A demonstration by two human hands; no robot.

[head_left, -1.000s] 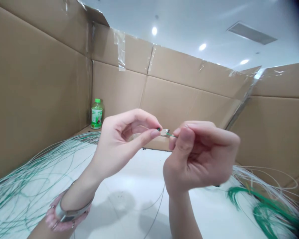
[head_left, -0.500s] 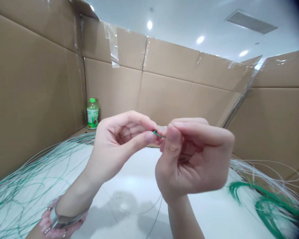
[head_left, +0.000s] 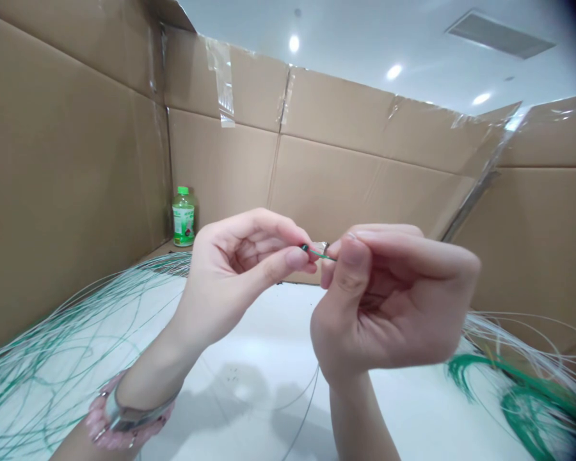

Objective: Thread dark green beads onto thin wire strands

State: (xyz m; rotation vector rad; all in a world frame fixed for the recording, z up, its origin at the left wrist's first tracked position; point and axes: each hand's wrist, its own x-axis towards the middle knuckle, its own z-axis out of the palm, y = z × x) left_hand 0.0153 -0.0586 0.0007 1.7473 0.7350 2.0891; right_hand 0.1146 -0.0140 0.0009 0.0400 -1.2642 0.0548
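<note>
Between thumb and forefinger, my left hand (head_left: 242, 269) pinches a tiny dark piece (head_left: 304, 248), too small to name. My right hand (head_left: 388, 294) is closed on a thin green wire (head_left: 322, 255). The wire spans the short gap between both hands, its left end at the dark piece; whether it passes into it I cannot tell. A thin strand (head_left: 303, 419) hangs below my right hand over the white table (head_left: 269, 333). Pink beads and a grey band circle my left wrist.
Loose green and white wires (head_left: 52, 346) spread along the left side. More white wires and a green bundle (head_left: 528, 410) lie at the right. A green-capped bottle (head_left: 183, 218) stands in the far left corner. Taped cardboard walls (head_left: 345, 186) enclose the table.
My hands came closer together, then drew slightly apart again, with the green wire showing between them throughout. The whole view shifted a little.
</note>
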